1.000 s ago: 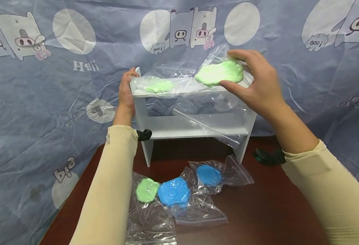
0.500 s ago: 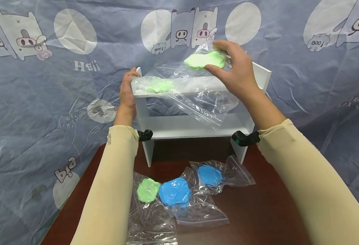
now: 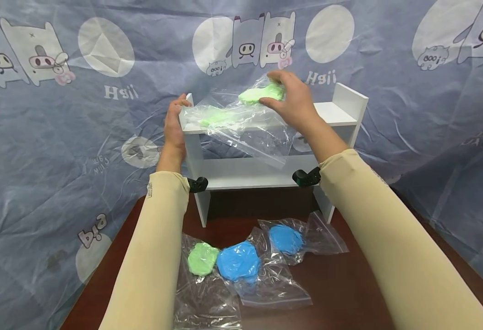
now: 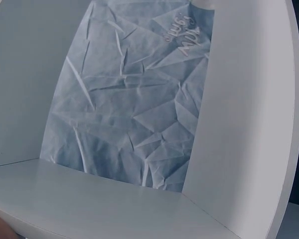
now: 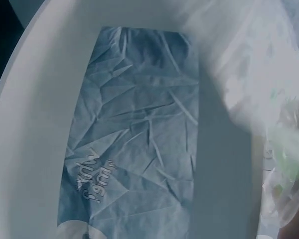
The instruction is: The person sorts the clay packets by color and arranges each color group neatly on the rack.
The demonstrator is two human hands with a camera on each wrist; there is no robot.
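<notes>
A grey-blue cloth (image 3: 31, 151) printed with cartoon figures spreads behind everything. Below it is one dark reddish-brown tabletop (image 3: 332, 284), and on that stands one white shelf (image 3: 245, 176) with two horizontal boards between two side panels.

Two cream sleeves, the left sleeve (image 3: 152, 256) and the right sleeve (image 3: 390, 247), reach toward the shelf.

Five clear bags are in view, each with a flattened lump inside. Three lie on the tabletop: the left bag (image 3: 208, 302), the middle bag (image 3: 280, 286) and the right bag (image 3: 324, 238). The shelf bag (image 3: 192, 112) lies at the left of the top board. The held bag (image 3: 274, 142) hangs from the right hand, draping in front of that board.

There are two hands. The left hand (image 3: 173, 123) holds the left side panel, fingers bent over its upper edge. The right hand (image 3: 295, 98) is curved around the held green lump (image 3: 255, 96), which sits above the top board, its near end between the fingers at the upper edge and the thumb at the lower.

Green lumps number three: the held one, the shelf green lump (image 3: 216, 118) and the tabletop green lump (image 3: 202, 259). Blue lumps number two: the larger blue lump (image 3: 239, 262), just beside the green, and the smaller blue lump (image 3: 286, 239).

Smallest are two black wrist devices (image 3: 198, 184), one per wrist.
</notes>
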